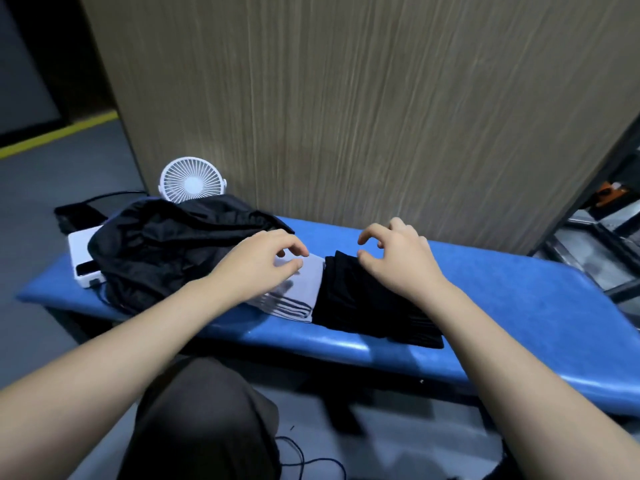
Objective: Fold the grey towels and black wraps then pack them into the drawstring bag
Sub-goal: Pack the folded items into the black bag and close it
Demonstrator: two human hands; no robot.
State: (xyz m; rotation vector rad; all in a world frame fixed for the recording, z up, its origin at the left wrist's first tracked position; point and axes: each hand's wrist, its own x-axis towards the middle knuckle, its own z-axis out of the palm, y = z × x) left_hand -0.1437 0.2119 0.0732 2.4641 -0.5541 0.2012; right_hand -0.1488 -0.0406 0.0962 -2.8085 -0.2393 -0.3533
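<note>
Blue padded bench (519, 292) against wood-grain panel (346, 98) — grey floor (52, 188).

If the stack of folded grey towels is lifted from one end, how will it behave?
The grey towels are soft layered cloth, so they would probably sag and fan apart. They look light. On the smooth blue bench, a push would likely slide them.

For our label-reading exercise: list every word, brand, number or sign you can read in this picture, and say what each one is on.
None: no readable text anywhere.
White fan: no lettering visible.
White device beside the black drawstring bag: no marking legible.
Folded grey towels and black wraps on the blue bench: plain stripes only, no labels showing.
</note>
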